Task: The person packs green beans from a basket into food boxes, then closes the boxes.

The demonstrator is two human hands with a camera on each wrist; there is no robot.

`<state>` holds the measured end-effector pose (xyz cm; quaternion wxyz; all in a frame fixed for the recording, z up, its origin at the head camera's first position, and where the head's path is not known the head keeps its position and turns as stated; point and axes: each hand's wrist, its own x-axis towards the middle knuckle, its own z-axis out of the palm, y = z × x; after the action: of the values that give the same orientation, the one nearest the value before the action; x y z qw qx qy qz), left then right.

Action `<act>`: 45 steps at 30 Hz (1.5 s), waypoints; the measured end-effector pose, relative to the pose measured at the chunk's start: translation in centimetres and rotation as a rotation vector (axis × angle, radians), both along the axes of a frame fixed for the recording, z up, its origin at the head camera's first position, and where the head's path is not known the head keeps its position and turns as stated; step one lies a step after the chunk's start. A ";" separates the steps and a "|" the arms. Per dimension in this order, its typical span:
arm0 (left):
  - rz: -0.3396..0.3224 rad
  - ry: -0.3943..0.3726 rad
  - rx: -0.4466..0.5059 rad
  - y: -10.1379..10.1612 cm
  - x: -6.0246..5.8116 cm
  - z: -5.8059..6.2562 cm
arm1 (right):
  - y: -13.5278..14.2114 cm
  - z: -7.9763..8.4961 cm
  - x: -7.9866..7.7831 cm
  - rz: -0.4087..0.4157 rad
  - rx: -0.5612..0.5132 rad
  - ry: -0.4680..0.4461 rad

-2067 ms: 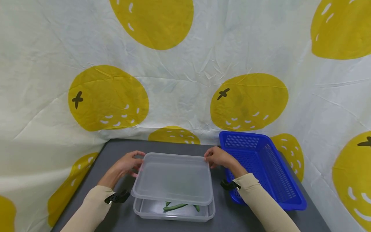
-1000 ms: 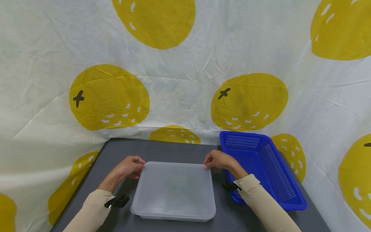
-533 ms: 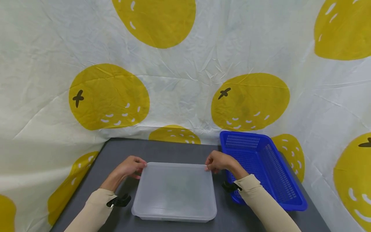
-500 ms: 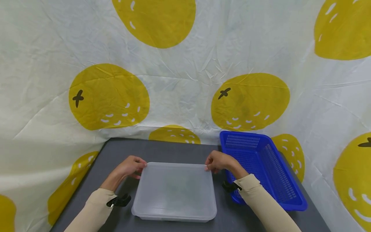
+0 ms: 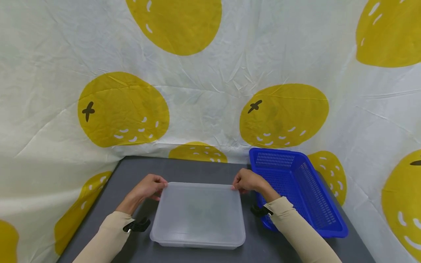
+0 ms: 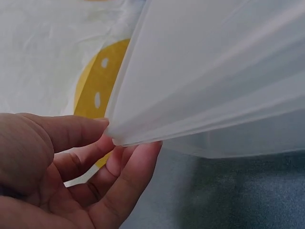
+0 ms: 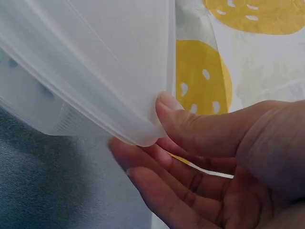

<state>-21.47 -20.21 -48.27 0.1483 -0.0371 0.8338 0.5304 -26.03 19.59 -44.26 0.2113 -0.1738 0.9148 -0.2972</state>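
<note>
A frosted plastic lid [image 5: 198, 212] lies over a clear rectangular food container [image 5: 197, 246] at the table's front middle. My left hand [image 5: 148, 187] pinches the lid's far left corner. In the left wrist view, the thumb is on top of that corner and fingers [image 6: 131, 183] are beneath it. At the far right corner, my right hand [image 5: 249, 180] pinches the lid likewise, thumb [image 7: 181, 124] above and fingers below. Below the lid, the container's wall [image 7: 35, 102] shows in the right wrist view. The container's contents are hidden, with only a faint green tint through the lid.
A blue perforated plastic basket [image 5: 296, 186] stands to the right, partly behind the right forearm. The dark grey tabletop [image 5: 194, 168] ends at a white cloth [image 5: 204, 113] with yellow fruit prints.
The lid has come down and toward me over the container, hiding the green bean pods seen earlier at its near side. Both hands moved slightly with it and keep the same corners.
</note>
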 end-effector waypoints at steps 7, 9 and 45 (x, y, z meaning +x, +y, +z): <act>0.009 -0.020 0.026 0.0 -0.3 -0.1 | -0.1 -0.3 0.1 -0.022 -0.014 -0.011; 0.013 -0.024 0.031 0.0 -0.3 -0.1 | -0.1 -0.3 0.1 -0.021 -0.017 -0.010; -0.078 0.619 -0.692 7.6 8.0 -2.6 | -7.1 -6.6 11.3 -0.084 0.215 0.660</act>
<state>-13.45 -12.58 -50.82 -0.1090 0.1073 0.9675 0.2013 -14.75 12.51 -50.81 -0.0914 -0.1996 0.9662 -0.1354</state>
